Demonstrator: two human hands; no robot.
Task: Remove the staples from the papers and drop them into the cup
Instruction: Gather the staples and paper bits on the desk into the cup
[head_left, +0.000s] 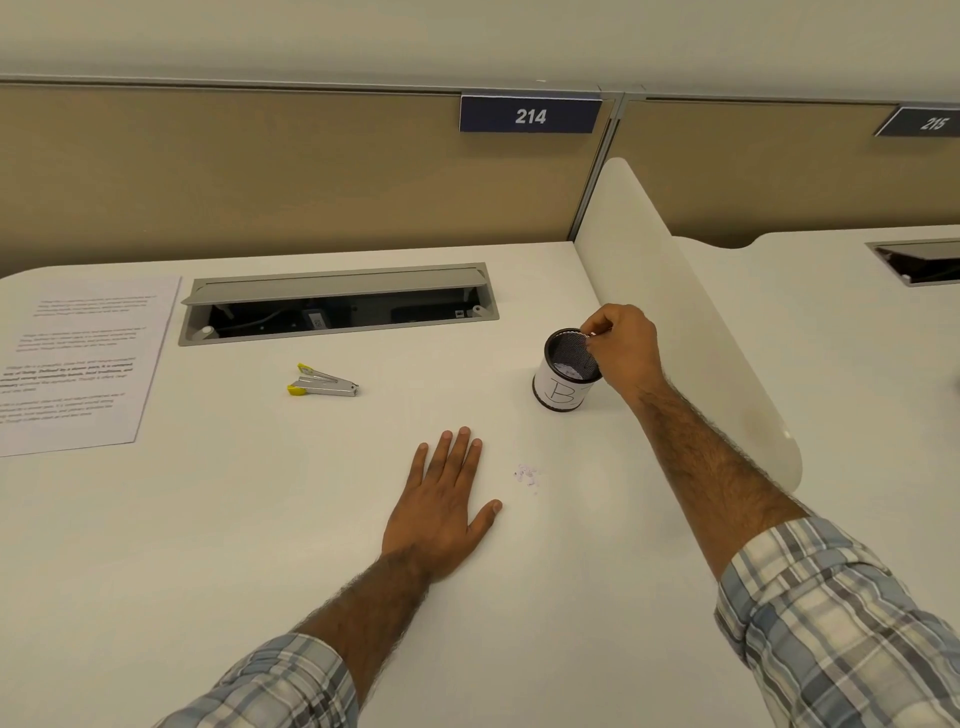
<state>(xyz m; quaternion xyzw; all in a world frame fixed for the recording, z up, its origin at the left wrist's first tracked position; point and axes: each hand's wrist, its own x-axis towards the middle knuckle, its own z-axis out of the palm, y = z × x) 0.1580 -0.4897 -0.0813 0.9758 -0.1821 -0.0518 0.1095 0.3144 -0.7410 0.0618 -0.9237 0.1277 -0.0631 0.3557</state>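
A black mesh cup (563, 382) with a white label marked "B" stands on the white desk (260, 519), right of centre. My right hand (623, 345) hovers over the cup's far right rim, fingertips pinched together; something tiny and pale may be between them, too small to tell. My left hand (447, 501) lies flat on the desk, palm down, fingers spread, holding nothing. A few small staples or paper scraps (527, 475) lie just right of that hand. The printed papers (78, 358) rest at the far left. A silver staple remover with yellow tips (322, 384) lies between papers and cup.
A cable tray with its grey lid open (337, 306) is sunk into the desk at the back. A white curved divider (691, 322) rises just right of the cup. Tan partition panels numbered 214 (530, 115) and 215 close off the back.
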